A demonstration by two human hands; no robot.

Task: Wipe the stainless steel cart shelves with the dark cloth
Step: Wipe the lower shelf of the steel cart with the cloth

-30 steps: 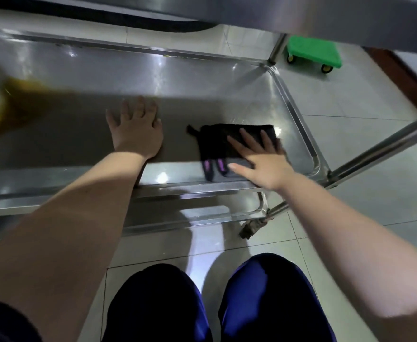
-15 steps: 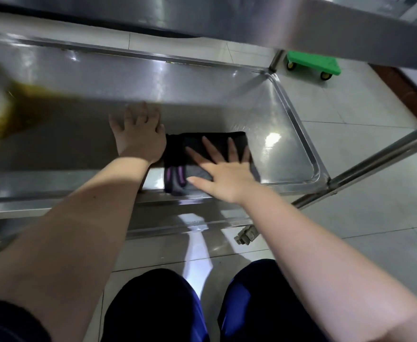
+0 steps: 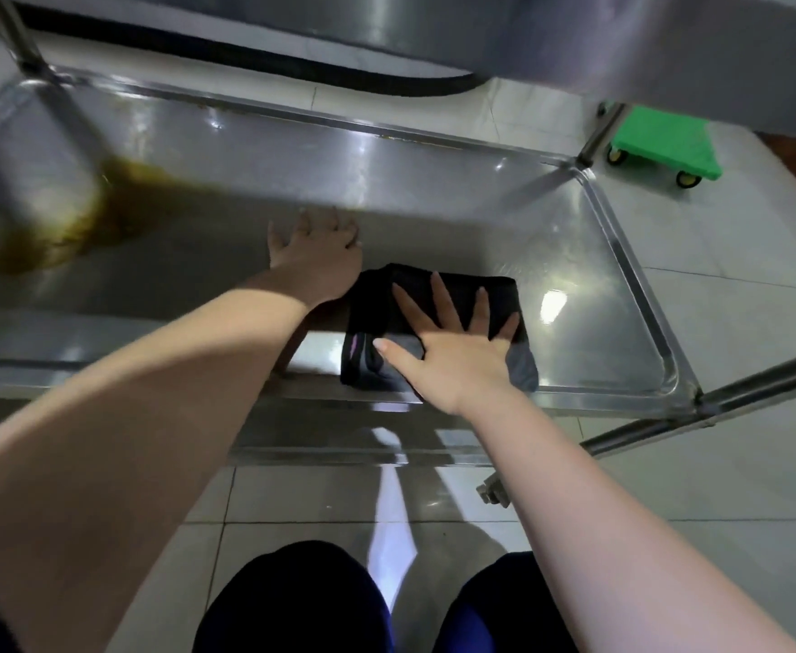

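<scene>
Nearest the camera, the person's 2 dark blue trouser knees (image 3: 292,600) are showing above the pale tiled floor (image 3: 716,534), so the person is crouching or sitting low in front of the cart.

Just beyond, the right hand (image 3: 452,341) is pressing flat on the folded dark cloth with purple stitching (image 3: 462,287), fingers spread apart and not closed around anything, the palm simply bearing down. The cloth is lying on the stainless steel cart shelf (image 3: 598,285), against its near lip, right of centre. Compared with half a second ago, the cloth and hand are sitting a little further right again, after sliding left from the right end a second ago, so a back-and-forth wiping stroke is under way across this patch.

Touching the cloth's left edge, the left hand (image 3: 313,261) is resting flat on the bare steel, its grip empty and open, apparently bracing; it is staying in the same place as before.

Further left and back, a brownish-yellow smear (image 3: 99,219) is lying on the shelf, well apart from the cloth. Judging by this, the right portion is being cleaned while the stained left part is not yet reached.

Farthest off, a green plastic wheeled dolly (image 3: 664,146) is standing on the floor beyond the cart's right corner.
</scene>
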